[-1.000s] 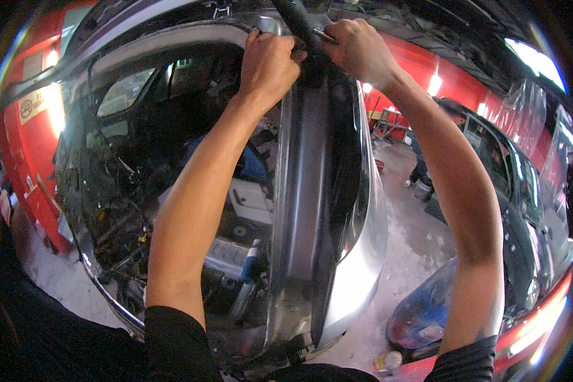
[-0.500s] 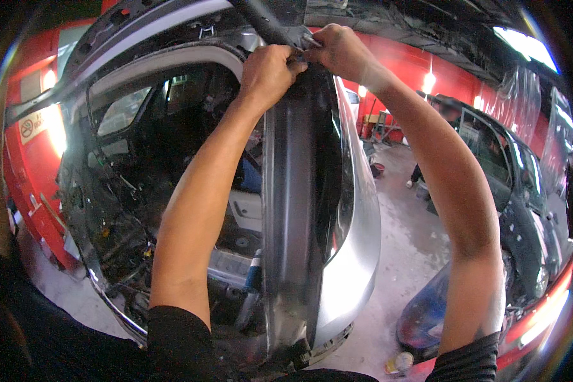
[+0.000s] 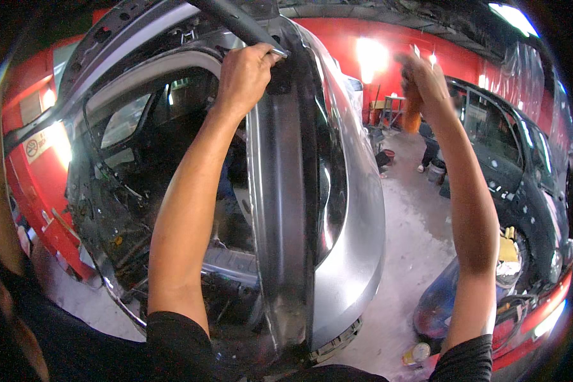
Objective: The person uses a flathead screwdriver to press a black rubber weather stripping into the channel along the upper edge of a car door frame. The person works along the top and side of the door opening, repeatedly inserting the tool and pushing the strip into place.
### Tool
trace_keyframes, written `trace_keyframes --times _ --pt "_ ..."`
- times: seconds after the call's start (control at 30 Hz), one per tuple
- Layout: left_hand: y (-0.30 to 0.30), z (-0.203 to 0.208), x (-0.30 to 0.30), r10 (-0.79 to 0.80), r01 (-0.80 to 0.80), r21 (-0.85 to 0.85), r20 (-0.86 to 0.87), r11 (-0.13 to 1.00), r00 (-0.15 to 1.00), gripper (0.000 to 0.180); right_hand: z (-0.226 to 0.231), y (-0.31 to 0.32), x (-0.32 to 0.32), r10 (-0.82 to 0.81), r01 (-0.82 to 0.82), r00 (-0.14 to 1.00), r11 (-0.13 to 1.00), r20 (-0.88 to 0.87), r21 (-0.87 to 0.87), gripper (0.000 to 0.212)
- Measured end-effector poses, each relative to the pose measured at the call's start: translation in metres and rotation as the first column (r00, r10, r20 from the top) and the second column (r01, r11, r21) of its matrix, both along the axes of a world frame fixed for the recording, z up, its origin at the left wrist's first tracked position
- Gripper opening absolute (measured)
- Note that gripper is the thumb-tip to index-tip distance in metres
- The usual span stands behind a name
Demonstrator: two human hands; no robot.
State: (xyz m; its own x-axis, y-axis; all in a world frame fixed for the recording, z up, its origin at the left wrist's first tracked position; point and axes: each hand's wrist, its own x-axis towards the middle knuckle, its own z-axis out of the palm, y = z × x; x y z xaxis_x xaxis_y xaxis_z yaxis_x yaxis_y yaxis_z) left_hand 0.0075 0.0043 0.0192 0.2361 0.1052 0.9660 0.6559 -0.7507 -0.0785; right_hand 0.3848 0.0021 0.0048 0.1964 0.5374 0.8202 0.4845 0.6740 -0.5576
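My left hand is closed at the upper end of the car's dark rear pillar. Its fingers pinch a small shiny metal piece, its kind unclear, just beneath a thick black strut. Raised to the right, away from the car body, my right hand is closed and smeared by motion. Below that fist shows an orange, handle-like part of a tool whose kind I cannot make out. The open rear of the car shows a stripped interior left of the pillar.
A silver rear panel curves right of the pillar. Another dark car stands at the right. A blue, rounded part and a small can are on the floor. A bucket stands farther back beside a person's leg.
My right hand has left the pillar top and swung out to the right, where the orange part now shows. My left hand stays at the pillar, and the view has shifted slightly.
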Motion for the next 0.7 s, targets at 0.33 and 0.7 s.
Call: trace_keyframes --times 0.33,0.7 --pt "0.005 0.006 0.017 0.108 -0.108 -0.023 -0.009 0.994 0.994 0.024 -0.135 -0.057 0.13 0.187 -0.333 0.817 0.926 -0.546 -0.181 0.037" --pt "-0.001 0.005 0.013 0.092 -0.093 0.09 0.013 0.992 0.996 0.024 -0.144 -0.098 0.008 0.105 -0.198 0.964 0.898 -0.246 -0.393 0.048"
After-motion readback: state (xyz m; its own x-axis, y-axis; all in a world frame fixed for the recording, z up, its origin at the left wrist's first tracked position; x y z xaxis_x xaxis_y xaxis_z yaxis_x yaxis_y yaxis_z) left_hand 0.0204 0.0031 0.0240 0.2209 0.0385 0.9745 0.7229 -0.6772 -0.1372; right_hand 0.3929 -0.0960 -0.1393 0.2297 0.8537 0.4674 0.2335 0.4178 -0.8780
